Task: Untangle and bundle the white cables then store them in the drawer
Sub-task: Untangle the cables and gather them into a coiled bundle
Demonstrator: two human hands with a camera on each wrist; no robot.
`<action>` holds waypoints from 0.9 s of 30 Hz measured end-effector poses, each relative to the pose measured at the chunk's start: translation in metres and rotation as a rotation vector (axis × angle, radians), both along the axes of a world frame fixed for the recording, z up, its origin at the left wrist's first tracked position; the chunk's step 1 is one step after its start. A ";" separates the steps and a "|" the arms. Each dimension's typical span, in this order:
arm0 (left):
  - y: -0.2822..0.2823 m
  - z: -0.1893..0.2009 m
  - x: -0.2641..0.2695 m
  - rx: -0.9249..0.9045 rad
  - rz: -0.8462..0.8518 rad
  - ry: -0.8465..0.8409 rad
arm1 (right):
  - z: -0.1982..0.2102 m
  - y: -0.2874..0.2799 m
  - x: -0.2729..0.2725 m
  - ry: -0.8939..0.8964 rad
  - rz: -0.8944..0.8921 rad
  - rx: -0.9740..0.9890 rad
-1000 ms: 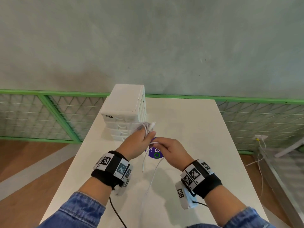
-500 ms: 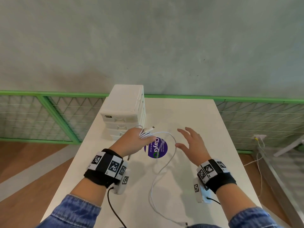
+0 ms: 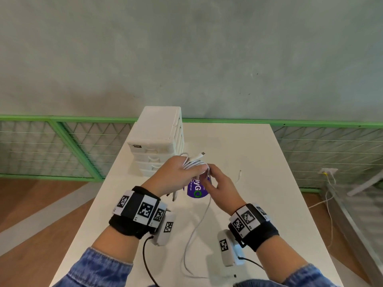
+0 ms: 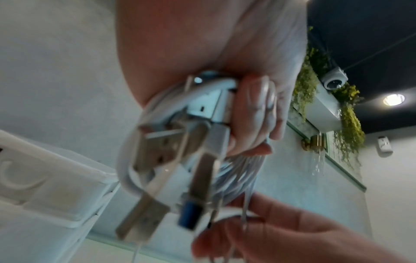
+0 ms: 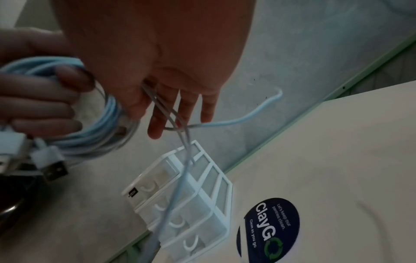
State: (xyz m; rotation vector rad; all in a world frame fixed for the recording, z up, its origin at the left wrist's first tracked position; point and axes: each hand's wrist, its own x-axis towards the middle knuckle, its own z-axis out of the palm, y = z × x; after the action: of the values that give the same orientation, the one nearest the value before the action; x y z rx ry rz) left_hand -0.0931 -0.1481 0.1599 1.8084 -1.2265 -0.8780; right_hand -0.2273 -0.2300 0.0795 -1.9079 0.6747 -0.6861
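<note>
A grey plaster wall (image 3: 207,59) backs the scene, with a green-framed wire mesh fence (image 3: 51,146) running along its base and a wooden floor on either side of a white rectangular table (image 3: 259,162). At the left rear of the table stands a small white plastic multi-drawer cabinet (image 3: 157,139); all visible drawers are closed. In front of it, the left hand (image 3: 174,175) is raised above the table with its fingers curled round a coil of thin white cables (image 3: 194,163); one white connector end projects from the coil toward the rear right. The left wrist view shows several metal USB plugs (image 4: 144,220) hanging below the coil, held against the palm by the curled fingers. Under the hands, a round purple sticker (image 3: 196,188) lies flat on the table, partly covered. The right hand (image 3: 221,187) is just beside the left, touching the coil; its thumb and fingers pinch a loose strand of the same cable. From the pinch point the free cable length (image 3: 196,224) drops to the table and trails toward the near edge. Both wrists carry black bands with printed square markers.
</note>
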 end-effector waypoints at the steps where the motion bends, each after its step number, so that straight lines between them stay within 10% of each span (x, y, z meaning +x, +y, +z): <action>1: 0.002 0.003 0.000 -0.022 -0.006 0.061 | -0.004 -0.003 0.000 0.030 -0.023 0.002; 12: 0.010 0.016 0.015 -0.257 0.232 0.285 | -0.081 -0.044 -0.046 0.758 -0.141 -0.022; 20: 0.007 0.010 0.006 -0.072 0.064 0.129 | -0.007 -0.032 -0.016 0.033 -0.109 -0.082; 27: 0.011 0.008 0.001 -0.072 -0.073 0.288 | -0.011 -0.012 0.008 0.055 0.002 -0.052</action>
State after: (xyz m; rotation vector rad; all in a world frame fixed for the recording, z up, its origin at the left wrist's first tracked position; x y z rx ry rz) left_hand -0.0918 -0.1376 0.1682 1.5266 -1.1285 -1.0797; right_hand -0.2191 -0.2422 0.0690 -1.9812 0.6953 -0.6572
